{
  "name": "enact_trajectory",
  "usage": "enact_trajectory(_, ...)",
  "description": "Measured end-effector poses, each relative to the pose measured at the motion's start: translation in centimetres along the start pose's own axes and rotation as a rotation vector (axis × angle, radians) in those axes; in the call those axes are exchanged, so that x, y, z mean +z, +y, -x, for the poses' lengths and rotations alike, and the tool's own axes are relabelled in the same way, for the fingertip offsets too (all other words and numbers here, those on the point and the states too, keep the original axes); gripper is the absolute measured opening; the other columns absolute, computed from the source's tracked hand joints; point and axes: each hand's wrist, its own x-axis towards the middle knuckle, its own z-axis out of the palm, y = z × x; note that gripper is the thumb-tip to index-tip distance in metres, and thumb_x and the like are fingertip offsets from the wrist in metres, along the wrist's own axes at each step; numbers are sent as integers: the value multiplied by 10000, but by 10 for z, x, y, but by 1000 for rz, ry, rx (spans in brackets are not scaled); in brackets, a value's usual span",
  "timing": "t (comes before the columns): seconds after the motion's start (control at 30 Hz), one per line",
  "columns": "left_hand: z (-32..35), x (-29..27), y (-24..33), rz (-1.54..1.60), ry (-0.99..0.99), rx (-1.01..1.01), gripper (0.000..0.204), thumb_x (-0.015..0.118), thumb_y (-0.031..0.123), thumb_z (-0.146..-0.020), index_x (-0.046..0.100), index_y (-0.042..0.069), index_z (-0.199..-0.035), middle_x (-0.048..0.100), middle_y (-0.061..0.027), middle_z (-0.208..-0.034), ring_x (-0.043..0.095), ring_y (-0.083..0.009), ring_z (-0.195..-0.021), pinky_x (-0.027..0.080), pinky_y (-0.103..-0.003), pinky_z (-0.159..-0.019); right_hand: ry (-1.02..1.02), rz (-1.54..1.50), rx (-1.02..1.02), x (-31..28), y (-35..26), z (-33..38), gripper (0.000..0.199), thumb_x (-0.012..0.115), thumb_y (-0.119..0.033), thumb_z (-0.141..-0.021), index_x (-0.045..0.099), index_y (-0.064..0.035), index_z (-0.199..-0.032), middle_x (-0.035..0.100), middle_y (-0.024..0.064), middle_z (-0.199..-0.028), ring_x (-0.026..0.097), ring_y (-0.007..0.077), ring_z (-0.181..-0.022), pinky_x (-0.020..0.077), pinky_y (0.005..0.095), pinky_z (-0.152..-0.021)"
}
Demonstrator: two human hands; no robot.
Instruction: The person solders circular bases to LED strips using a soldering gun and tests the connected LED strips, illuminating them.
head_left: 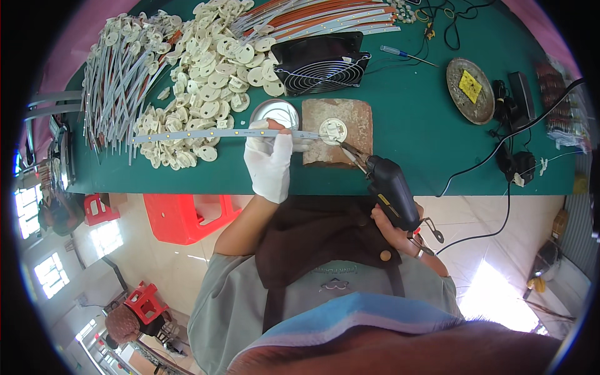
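A white glove covers my left hand [269, 164], whose fingers pinch a narrow LED strip [187, 135] lying roughly level. The strip's right end reaches a round white disc [335, 130] on a square brownish brick [317, 110]. Bare, my right hand [392, 234] grips a black soldering gun [394, 190], tilted up and to the left. Its tip meets or nearly meets the disc at the strip's end; actual contact is too small to tell. Behind my left hand sits a round tin [279, 111], partly hidden by the glove.
Piled white discs [209, 81] and bundled strips [115, 87] cover the table's left. A black fan [322, 62] stands behind the brick. To the right are a screwdriver [406, 55] and a round dish [459, 103] holding a yellow sponge [470, 87]. A black cable [481, 169] crosses the table's edge.
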Motion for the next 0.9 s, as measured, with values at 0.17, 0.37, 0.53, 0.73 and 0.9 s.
enact_trajectory(0.17,0,-2,-1,41,-12,-4,127,526,17,-887,464,9,-998,537,-88,-871,637,-198,-688,573,-307,-621,-15,-6,4,0,-1,0,343,727,-147,-728,601,-15,-1018,641,101,-830,632,208,-713,494,319,-702)
enact_trajectory(0.37,0,-3,-2,71,-4,-12,152,512,-28,-869,463,12,-1008,551,-102,-911,646,-218,-719,574,-315,-628,5,-13,-37,2,7,0,341,730,-150,-724,599,-15,-1009,633,100,-817,627,215,-704,496,326,-692)
enact_trajectory(0.53,-1,-2,-3,90,-11,-18,144,508,-25,-867,466,12,-999,550,-101,-915,647,-222,-722,574,-314,-627,3,-28,-4,4,10,0,348,726,-150,-724,595,-8,-1013,633,109,-826,634,229,-713,505,326,-670)
enact_trajectory(0.73,-1,-3,-2,70,-4,-19,146,512,-20,-869,467,13,-1004,559,-106,-903,649,-222,-724,572,-314,-627,-6,27,-34,2,8,-1,369,722,-166,-731,591,-8,-1038,639,119,-857,638,226,-722,509,324,-677)
enact_trajectory(0.9,0,-3,-3,78,-15,3,149,522,-18,-878,463,12,-1011,570,-110,-901,647,-220,-715,573,-315,-629,-11,55,-2,1,7,0,378,723,-174,-734,592,-9,-1048,640,118,-857,639,219,-726,509,324,-685)
